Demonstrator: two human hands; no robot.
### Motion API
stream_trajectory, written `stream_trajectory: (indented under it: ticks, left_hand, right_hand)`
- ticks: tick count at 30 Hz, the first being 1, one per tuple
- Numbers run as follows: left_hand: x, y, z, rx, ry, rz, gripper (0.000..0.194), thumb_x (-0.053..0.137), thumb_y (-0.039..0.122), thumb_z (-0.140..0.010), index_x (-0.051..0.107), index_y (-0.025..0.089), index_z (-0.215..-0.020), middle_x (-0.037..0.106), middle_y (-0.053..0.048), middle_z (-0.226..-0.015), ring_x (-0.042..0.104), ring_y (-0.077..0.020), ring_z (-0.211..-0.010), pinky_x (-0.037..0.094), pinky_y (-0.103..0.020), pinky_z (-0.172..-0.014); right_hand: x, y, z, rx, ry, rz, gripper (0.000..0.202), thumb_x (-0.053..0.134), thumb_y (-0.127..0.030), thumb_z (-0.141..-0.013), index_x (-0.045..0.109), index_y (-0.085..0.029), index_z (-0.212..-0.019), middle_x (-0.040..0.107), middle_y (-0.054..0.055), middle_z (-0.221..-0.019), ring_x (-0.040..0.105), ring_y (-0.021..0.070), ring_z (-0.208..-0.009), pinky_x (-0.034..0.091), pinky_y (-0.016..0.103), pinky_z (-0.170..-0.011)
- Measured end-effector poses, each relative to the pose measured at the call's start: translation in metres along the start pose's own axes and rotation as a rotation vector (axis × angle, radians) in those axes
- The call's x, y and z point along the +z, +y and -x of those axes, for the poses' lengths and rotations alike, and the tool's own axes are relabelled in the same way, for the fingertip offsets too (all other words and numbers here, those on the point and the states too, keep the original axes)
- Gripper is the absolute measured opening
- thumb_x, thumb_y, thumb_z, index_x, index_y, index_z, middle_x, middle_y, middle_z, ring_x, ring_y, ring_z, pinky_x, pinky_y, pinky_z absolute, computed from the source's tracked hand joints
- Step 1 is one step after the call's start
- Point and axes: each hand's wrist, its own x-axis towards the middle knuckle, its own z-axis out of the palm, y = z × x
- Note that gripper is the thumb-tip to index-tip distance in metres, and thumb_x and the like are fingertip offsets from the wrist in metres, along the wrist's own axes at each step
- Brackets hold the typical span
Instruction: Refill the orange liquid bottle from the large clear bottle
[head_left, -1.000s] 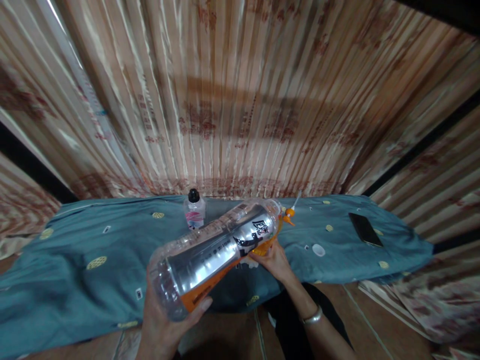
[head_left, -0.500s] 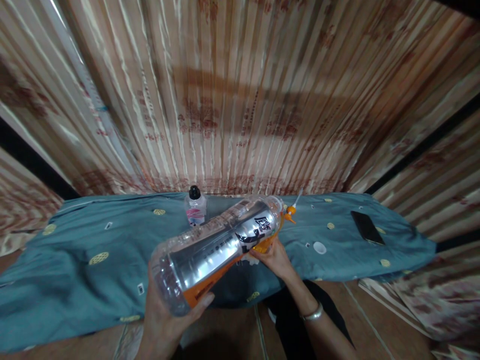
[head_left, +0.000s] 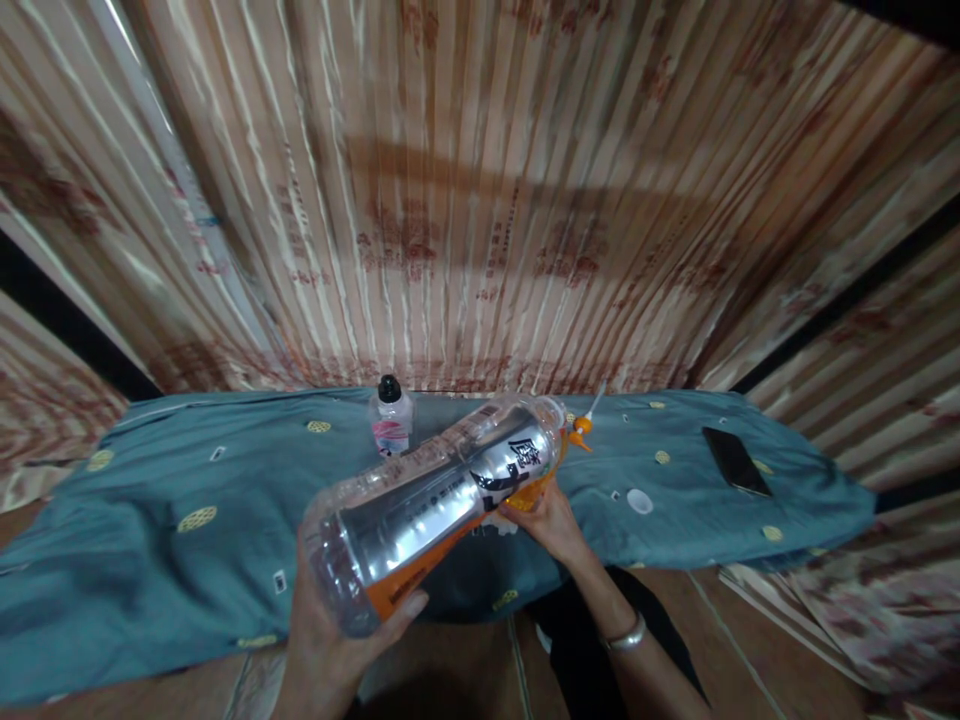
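A large clear plastic bottle point(head_left: 427, 515) with a silver and orange label is tilted across the middle, its neck end to the right. My left hand point(head_left: 337, 620) is closed around its base, thumb along the near side. Under the neck end, my right hand point(head_left: 555, 525) is closed on an orange-yellow container point(head_left: 529, 495), mostly hidden by the bottle. Whether bottle and container touch cannot be seen. Just past the neck, an orange spray head point(head_left: 582, 428) with a thin pale tube lies on the cloth. I see no clear liquid level in the bottle.
A small clear bottle point(head_left: 391, 415) with a black cap and pink label stands behind the large one. A dark phone point(head_left: 736, 460) lies at the right on the teal patterned cloth point(head_left: 247, 460). Pleated curtains point(head_left: 450, 200) close off the back and sides.
Almost nothing differs. The view has shifted very slightly; both hands keep their hold, and the bottle stays at the same tilt.
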Motion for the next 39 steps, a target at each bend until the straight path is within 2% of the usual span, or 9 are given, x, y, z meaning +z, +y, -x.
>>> stream_trajectory:
  ticks: [3, 7, 9, 14, 19, 23, 27, 34, 39]
  left_hand:
    - [0.000, 0.005, 0.001, -0.035, -0.005, 0.037, 0.096, 0.093, 0.054, -0.062, 0.053, 0.021, -0.143, 0.071, -0.014, -0.140, 0.069, -0.0383, -0.131, 0.048, -0.065, -0.120]
    - [0.003, 0.010, 0.001, -0.064, 0.033, 0.040, 0.106, 0.094, 0.068, -0.055, 0.055, 0.020, -0.141, 0.072, -0.014, -0.137, 0.068, -0.0394, -0.131, 0.045, -0.066, -0.122]
    - [0.004, 0.011, 0.001, -0.049, 0.042, 0.044, 0.103, 0.093, 0.072, -0.055, 0.057, 0.021, -0.137, 0.071, -0.013, -0.136, 0.068, -0.0387, -0.131, 0.044, -0.065, -0.123]
    - [0.002, 0.008, -0.001, -0.030, 0.021, 0.049, 0.090, 0.093, 0.065, -0.061, 0.058, 0.025, -0.133, 0.067, -0.010, -0.138, 0.062, -0.0364, -0.138, 0.039, -0.060, -0.128]
    - [0.001, 0.007, 0.001, -0.046, 0.012, 0.042, 0.096, 0.094, 0.063, -0.061, 0.056, 0.024, -0.139, 0.069, -0.012, -0.140, 0.065, -0.0364, -0.136, 0.041, -0.060, -0.127]
    - [0.002, 0.006, 0.003, -0.099, 0.008, 0.055, 0.104, 0.092, 0.069, -0.059, 0.052, 0.022, -0.143, 0.069, -0.012, -0.140, 0.063, -0.0368, -0.136, 0.040, -0.062, -0.127]
    - [0.001, 0.006, 0.004, -0.122, -0.023, 0.080, 0.099, 0.091, 0.070, -0.060, 0.053, 0.024, -0.139, 0.066, -0.012, -0.144, 0.060, -0.0361, -0.140, 0.037, -0.061, -0.129]
    - [0.002, 0.013, 0.004, -0.146, 0.006, 0.066, 0.098, 0.093, 0.069, -0.056, 0.055, 0.024, -0.135, 0.073, -0.011, -0.135, 0.069, -0.0370, -0.130, 0.046, -0.061, -0.123]
    - [0.001, 0.012, 0.000, -0.071, 0.000, 0.048, 0.091, 0.095, 0.061, -0.058, 0.060, 0.023, -0.132, 0.072, -0.014, -0.134, 0.069, -0.0381, -0.129, 0.045, -0.062, -0.123]
  right_hand:
    - [0.000, 0.000, 0.000, 0.014, -0.013, 0.016, 0.070, 0.086, -0.048, -0.065, 0.052, -0.024, -0.122, 0.080, 0.011, -0.112, 0.079, 0.0372, -0.103, 0.063, 0.054, -0.093]
    - [0.001, 0.003, 0.000, 0.000, 0.008, 0.030, 0.068, 0.087, -0.046, -0.065, 0.054, -0.024, -0.121, 0.080, 0.010, -0.112, 0.079, 0.0373, -0.105, 0.064, 0.054, -0.094]
    - [0.002, 0.004, 0.000, -0.010, 0.019, 0.029, 0.068, 0.088, -0.046, -0.066, 0.055, -0.024, -0.121, 0.081, 0.010, -0.112, 0.079, 0.0376, -0.105, 0.064, 0.056, -0.095]
    - [0.001, -0.001, 0.001, -0.031, -0.006, -0.016, 0.069, 0.087, -0.048, -0.068, 0.054, -0.024, -0.123, 0.080, 0.010, -0.113, 0.079, 0.0370, -0.105, 0.064, 0.056, -0.094]
    - [0.001, -0.004, 0.000, -0.012, -0.012, -0.039, 0.072, 0.088, -0.050, -0.066, 0.053, -0.024, -0.124, 0.079, 0.011, -0.116, 0.077, 0.0382, -0.108, 0.062, 0.056, -0.097]
    - [0.002, 0.000, 0.000, -0.027, 0.004, -0.018, 0.069, 0.088, -0.051, -0.066, 0.056, -0.023, -0.121, 0.078, 0.011, -0.114, 0.076, 0.0388, -0.109, 0.061, 0.058, -0.099]
    - [0.002, 0.003, 0.001, -0.039, 0.006, -0.034, 0.070, 0.088, -0.052, -0.067, 0.055, -0.023, -0.122, 0.079, 0.012, -0.117, 0.077, 0.0385, -0.108, 0.062, 0.059, -0.098]
    - [0.002, 0.008, 0.000, 0.035, -0.031, -0.004, 0.074, 0.087, -0.053, -0.066, 0.051, -0.024, -0.123, 0.080, 0.011, -0.111, 0.078, 0.0402, -0.107, 0.062, 0.061, -0.094]
    - [0.001, 0.010, -0.001, 0.019, -0.026, 0.017, 0.071, 0.088, -0.053, -0.067, 0.052, -0.026, -0.122, 0.080, 0.009, -0.112, 0.078, 0.0388, -0.107, 0.062, 0.058, -0.095]
